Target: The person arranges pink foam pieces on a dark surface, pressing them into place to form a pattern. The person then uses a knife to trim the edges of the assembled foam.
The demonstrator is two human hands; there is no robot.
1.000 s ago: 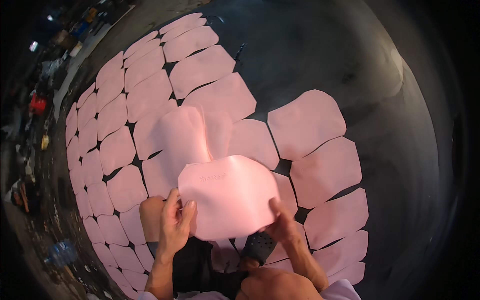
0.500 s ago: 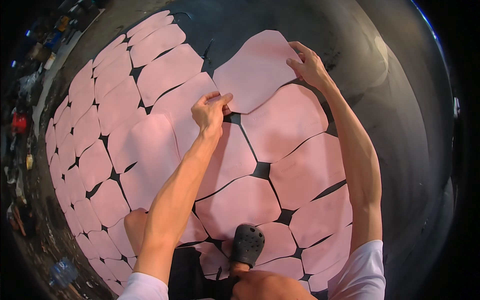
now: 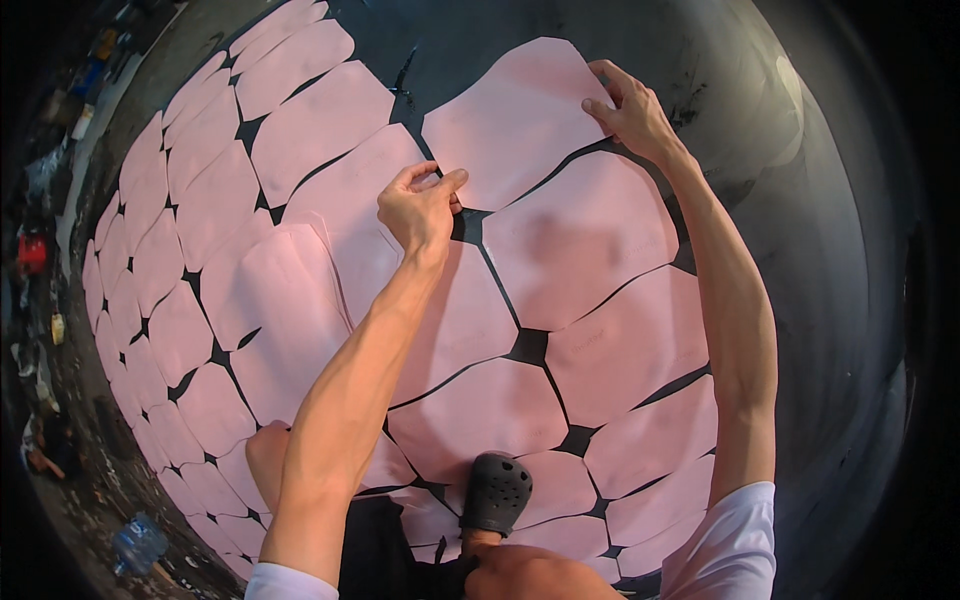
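Pink wavy-edged sheet (image 3: 515,120), head view: seen at upper centre of frame, lower-left corner pinched narrowly by left hand (image 3: 415,210), right edge gripped between thumb and fingers of right hand (image 3: 640,115). More pink sheets (image 3: 475,410) are laid in rows across left and centre on dark surface (image 3: 820,300). Perforated clog (image 3: 497,490) seen at bottom centre, translucent blue bottle (image 3: 140,543) at lower left.
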